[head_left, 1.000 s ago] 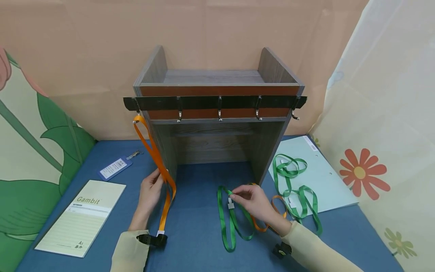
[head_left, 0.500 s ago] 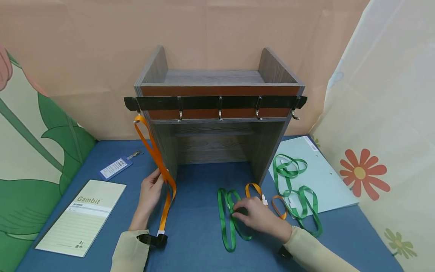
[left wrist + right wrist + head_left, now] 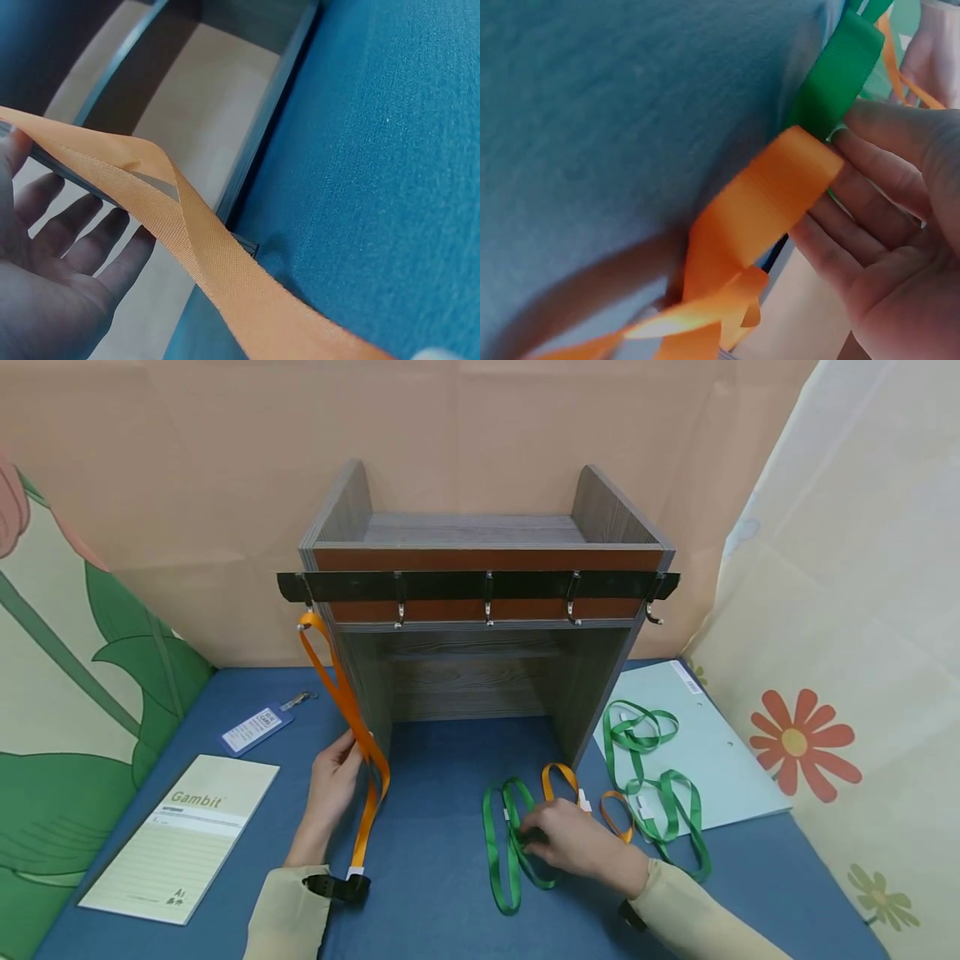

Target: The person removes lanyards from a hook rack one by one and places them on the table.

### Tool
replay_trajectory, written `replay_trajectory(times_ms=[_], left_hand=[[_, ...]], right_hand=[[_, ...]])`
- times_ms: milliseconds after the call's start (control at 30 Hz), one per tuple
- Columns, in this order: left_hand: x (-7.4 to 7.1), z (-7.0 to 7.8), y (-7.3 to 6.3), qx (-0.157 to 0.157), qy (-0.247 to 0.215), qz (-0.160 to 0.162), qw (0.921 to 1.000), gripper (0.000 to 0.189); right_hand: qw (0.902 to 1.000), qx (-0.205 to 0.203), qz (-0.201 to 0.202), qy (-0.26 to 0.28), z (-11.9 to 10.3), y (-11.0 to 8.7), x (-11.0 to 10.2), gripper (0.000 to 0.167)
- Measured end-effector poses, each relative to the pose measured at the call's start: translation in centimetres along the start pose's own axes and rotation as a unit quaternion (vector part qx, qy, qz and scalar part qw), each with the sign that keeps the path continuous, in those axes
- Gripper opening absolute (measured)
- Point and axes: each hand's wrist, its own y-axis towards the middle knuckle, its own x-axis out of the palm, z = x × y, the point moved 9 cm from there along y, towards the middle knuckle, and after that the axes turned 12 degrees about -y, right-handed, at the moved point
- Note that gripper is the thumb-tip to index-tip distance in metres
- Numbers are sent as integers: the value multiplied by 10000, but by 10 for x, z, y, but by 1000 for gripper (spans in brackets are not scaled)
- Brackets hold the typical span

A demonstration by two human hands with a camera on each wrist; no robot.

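An orange lanyard (image 3: 366, 747) hangs from the leftmost hook of the rack (image 3: 480, 586). My left hand (image 3: 333, 785) rests beside it at the cabinet's left side panel. In the left wrist view its fingers (image 3: 90, 240) are loosely extended under the orange strap (image 3: 217, 262), tips at the panel edge. A green lanyard (image 3: 495, 860) lies looped on the blue table. My right hand (image 3: 573, 843) pinches its strap; in the right wrist view thumb and forefinger meet at the green strap (image 3: 840, 71). Another orange lanyard (image 3: 561, 772) lies partly hidden behind this hand.
A grey wooden cabinet (image 3: 615, 677) stands at the back. Two green lanyards (image 3: 660, 793) lie over a pale board (image 3: 720, 752) at right, near an orange loop (image 3: 615, 818). At left are a blue badge holder (image 3: 257, 731) and a Gambit notepad (image 3: 180, 843).
My right hand has moved down along the green lanyard, uncovering part of the orange one behind it. The green loop's top has sunk slightly. The left hand stays in place.
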Motion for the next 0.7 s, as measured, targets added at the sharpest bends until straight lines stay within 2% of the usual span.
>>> replay_trajectory(times_ms=[167, 333, 700], left_hand=[[0, 1, 0, 9, 14, 5, 10000, 38], [0, 2, -1, 90, -3, 16, 10000, 37], [0, 2, -1, 122, 4, 2, 9999, 37]], right_hand=[[9999, 45, -68, 132, 5, 0, -6, 18], [9993, 87, 242, 285, 4, 10, -30, 15], [9946, -36, 984, 319, -38, 57, -94, 24]])
